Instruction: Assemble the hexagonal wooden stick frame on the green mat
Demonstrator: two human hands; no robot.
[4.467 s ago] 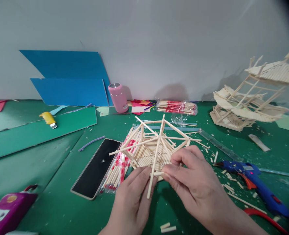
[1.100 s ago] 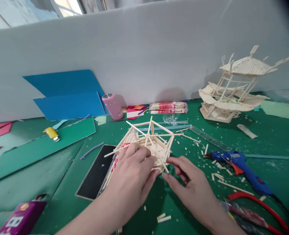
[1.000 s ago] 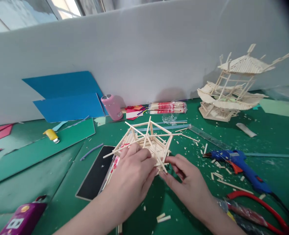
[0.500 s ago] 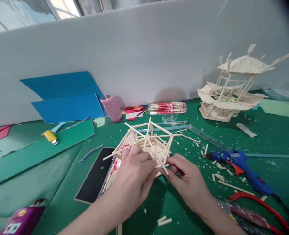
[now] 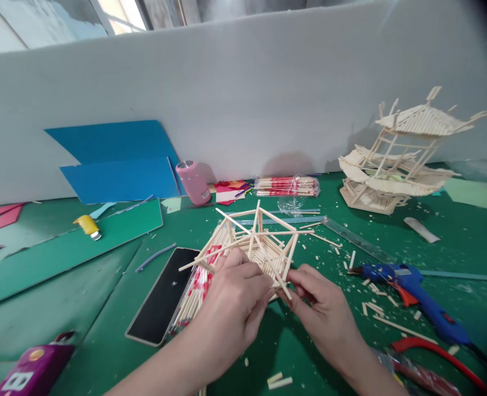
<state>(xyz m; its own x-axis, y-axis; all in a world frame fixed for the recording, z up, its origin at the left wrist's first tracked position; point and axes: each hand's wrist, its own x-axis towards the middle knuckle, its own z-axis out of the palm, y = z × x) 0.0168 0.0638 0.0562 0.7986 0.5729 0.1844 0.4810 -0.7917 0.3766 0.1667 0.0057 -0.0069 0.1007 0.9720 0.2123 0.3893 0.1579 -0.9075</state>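
Note:
A small hexagonal frame of thin wooden sticks (image 5: 256, 244) stands on the green mat (image 5: 82, 308) in the middle of the view. My left hand (image 5: 233, 305) is curled over its near left side, fingers wrapped on the sticks. My right hand (image 5: 317, 308) pinches a slanted stick at the frame's near right corner. Both hands are closed on the model.
A black phone (image 5: 163, 294) and a packet of sticks (image 5: 197, 286) lie left of the frame. A blue glue gun (image 5: 416, 294) and a clear ruler (image 5: 359, 239) lie to the right. A finished stick pagoda (image 5: 400, 159) stands at the back right. A pink bottle (image 5: 193, 181) and blue card (image 5: 115, 159) sit by the wall.
Since 4.5 s ago my left hand has come up over the frame's left side. In the last second the hands barely shifted; the view moved slightly.

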